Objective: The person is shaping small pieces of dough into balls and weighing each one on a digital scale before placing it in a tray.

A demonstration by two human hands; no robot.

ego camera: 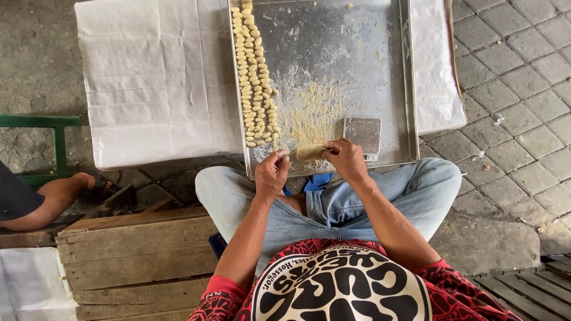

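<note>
A large metal tray [392, 89] lies on a white-covered low table in front of my knees. Along its left side run rows of small pale dough pieces [254, 77]. My right hand [348, 159] holds a short roll of pale dough [310, 153] at the tray's near edge, next to a flat metal scraper [363, 134]. My left hand [272, 172] is just left of the roll, fingers curled with the tips pinched at the tray's rim; what they pinch is too small to tell. Flour and crumbs [309, 110] are scattered across the tray's middle.
White paper [154, 77] covers the table to the left. A wooden crate [137, 255] stands at my left side. Another person's sandalled foot [77, 187] rests at far left near a green frame [56, 139]. Paving stones [511, 89] lie to the right.
</note>
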